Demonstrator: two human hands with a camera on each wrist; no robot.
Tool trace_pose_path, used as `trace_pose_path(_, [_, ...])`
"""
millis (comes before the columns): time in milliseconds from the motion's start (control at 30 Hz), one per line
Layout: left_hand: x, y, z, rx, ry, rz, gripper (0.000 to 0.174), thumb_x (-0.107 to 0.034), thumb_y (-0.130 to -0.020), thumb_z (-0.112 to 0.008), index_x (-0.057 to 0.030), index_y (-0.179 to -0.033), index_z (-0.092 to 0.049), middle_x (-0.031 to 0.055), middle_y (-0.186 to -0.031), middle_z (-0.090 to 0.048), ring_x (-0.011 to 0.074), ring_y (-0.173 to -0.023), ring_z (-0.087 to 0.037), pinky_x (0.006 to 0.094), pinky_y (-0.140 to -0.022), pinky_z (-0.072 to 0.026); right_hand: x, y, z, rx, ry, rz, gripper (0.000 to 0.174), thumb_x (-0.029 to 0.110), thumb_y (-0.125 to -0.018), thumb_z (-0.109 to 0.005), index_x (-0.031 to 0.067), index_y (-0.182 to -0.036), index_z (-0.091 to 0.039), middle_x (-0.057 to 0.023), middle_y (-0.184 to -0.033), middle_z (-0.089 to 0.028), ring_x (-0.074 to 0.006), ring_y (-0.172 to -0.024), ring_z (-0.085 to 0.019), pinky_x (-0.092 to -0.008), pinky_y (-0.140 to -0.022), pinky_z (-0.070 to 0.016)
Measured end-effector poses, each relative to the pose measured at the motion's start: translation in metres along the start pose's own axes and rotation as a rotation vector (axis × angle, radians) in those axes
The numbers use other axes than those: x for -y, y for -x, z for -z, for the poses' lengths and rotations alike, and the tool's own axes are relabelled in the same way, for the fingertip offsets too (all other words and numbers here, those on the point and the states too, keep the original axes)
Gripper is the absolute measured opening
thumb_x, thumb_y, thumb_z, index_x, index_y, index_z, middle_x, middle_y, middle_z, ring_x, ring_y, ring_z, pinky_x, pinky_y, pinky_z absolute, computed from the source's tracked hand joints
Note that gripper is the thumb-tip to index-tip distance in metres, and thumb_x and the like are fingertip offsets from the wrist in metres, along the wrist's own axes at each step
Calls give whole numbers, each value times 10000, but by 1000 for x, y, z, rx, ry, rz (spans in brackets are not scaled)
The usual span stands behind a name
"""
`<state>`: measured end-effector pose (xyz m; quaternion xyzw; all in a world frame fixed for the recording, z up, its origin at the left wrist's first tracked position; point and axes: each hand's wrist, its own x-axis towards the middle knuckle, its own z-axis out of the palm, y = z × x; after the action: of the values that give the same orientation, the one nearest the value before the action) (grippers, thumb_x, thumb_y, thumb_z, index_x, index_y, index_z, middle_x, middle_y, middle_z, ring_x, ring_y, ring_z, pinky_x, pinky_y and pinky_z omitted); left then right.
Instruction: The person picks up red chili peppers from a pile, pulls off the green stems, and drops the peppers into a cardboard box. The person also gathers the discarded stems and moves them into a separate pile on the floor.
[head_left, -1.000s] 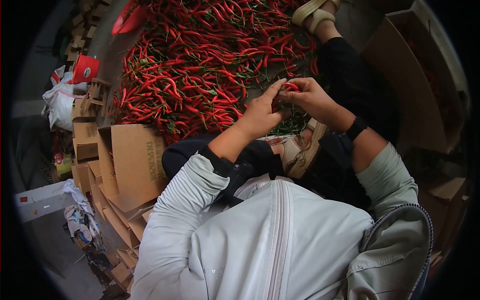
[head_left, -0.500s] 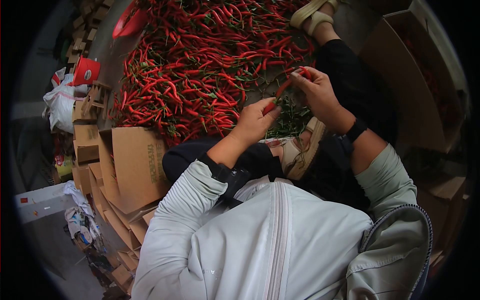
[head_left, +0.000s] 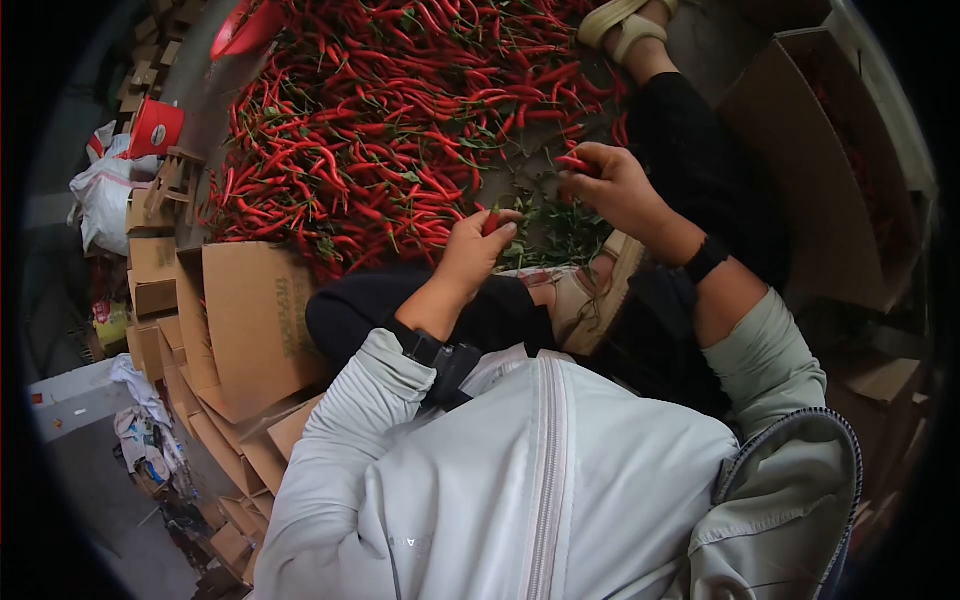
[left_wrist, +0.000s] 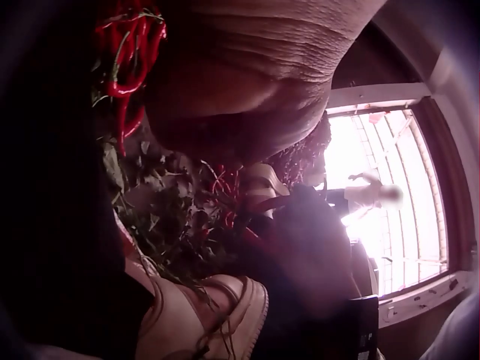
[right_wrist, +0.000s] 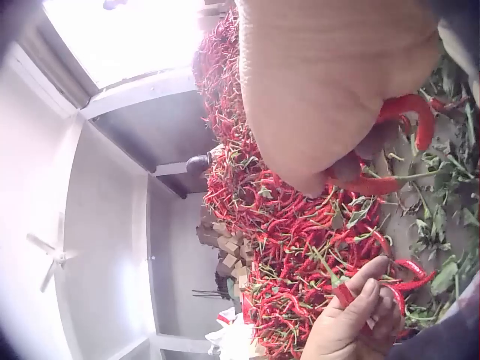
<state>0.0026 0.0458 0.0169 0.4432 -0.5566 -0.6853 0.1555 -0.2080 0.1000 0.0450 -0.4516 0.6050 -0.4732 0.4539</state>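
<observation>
In the head view the left hand (head_left: 472, 258) pinches a red chili (head_left: 491, 222) upright between thumb and fingers. The right wrist view shows that chili (right_wrist: 343, 293) with its green stem, held by the left hand (right_wrist: 352, 322). My right hand (head_left: 625, 198), a little farther forward and to the right, has its fingers curled round red chilies (head_left: 577, 166); in the right wrist view the chilies (right_wrist: 421, 124) stick out from under the palm (right_wrist: 322, 90). The hands are apart. Behind them spreads a large heap of red chilies (head_left: 370, 130), with green stems and leaves (head_left: 565, 230) below.
An upright cardboard box (head_left: 262, 325) stands at the left, beside a small wooden stool (head_left: 176, 185), a red bucket (head_left: 156, 128) and a white sack (head_left: 104, 200). A tall carton (head_left: 810, 150) holding chilies is at the right. A sandalled foot (head_left: 597, 295) lies near the hands.
The hands, close together at first, have moved apart. A long chili that spanned them half a second ago no longer does; the left hand has drawn back to the left with a chili.
</observation>
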Motion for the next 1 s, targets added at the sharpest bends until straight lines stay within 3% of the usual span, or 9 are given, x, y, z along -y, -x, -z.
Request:
trace_pose_path(100, [8,1,4,-40,31,56,209,-113,-808,-612,-44,-1005,-600,-70,-680,-487,17,-558,-393,170,-507,-310,-5,-1,-1,1,21,61,105,107,-786,-583,2,-778,-578,-28,-616,-570,-62,-570,-481,-242,-517,-382])
trace_pose_path(200, [7,1,5,-48,31,97,234,-110,-791,-635,-42,-1011,-592,-71,-664,-484,14,-508,-377,166,-454,-283,4,0,2,70,97,-9,107,111,-811,-578,5,-803,-576,-10,-703,-582,-53,-639,-496,-218,-566,-403])
trace_pose_path(300, [0,1,0,-75,81,47,252,-124,-785,-647,-43,-1016,-585,-71,-651,-482,10,-462,-354,162,-414,-250,2,-1,0,66,111,-14,112,120,-828,-565,11,-805,-569,17,-689,-554,-38,-623,-476,-205,-553,-390])
trace_pose_path(367, [-10,4,-5,-49,119,59,265,-129,-784,-651,-40,-1023,-581,-73,-646,-481,7,-462,-348,160,-415,-243,-5,-4,-3,-34,-85,29,116,127,-825,-556,17,-791,-567,8,-605,-561,-56,-555,-447,-230,-504,-364])
trace_pose_path(467, [-20,8,-13,42,145,63,280,-141,-782,-659,-33,-1029,-582,-78,-642,-483,0,-467,-335,159,-420,-235,8,0,-2,-31,-262,-56,118,137,-839,-547,22,-825,-564,14,-624,-560,-51,-564,-432,-223,-509,-357])
trace_pose_path(567, [-22,7,-24,99,151,34,278,-155,-783,-661,-26,-1019,-593,-80,-644,-491,-7,-480,-329,162,-430,-233,3,-1,-2,-27,-138,81,117,138,-843,-544,23,-836,-560,11,-644,-554,-46,-597,-441,-222,-526,-366])
trace_pose_path(700, [-23,0,-30,108,79,-73,241,-180,-799,-651,-18,-974,-615,-74,-661,-509,-2,-517,-359,171,-465,-266,3,0,-2,-70,-57,114,118,139,-846,-543,22,-836,-558,12,-649,-541,-43,-615,-448,-224,-537,-376])
trace_pose_path(900, [-25,-10,-37,63,-131,-150,184,-174,-822,-623,-18,-919,-612,-64,-665,-515,21,-572,-401,187,-524,-320,6,1,-2,-58,-310,23,141,163,-850,-560,23,-836,-560,34,-647,-518,-42,-631,-462,-211,-552,-381])
trace_pose_path(1000, [-25,-11,-42,83,-61,-170,150,-170,-835,-605,-30,-887,-594,-65,-645,-488,16,-539,-383,186,-488,-297,5,2,-1,33,-443,-139,146,159,-850,-563,15,-830,-562,32,-679,-530,-45,-644,-476,-209,-576,-394])
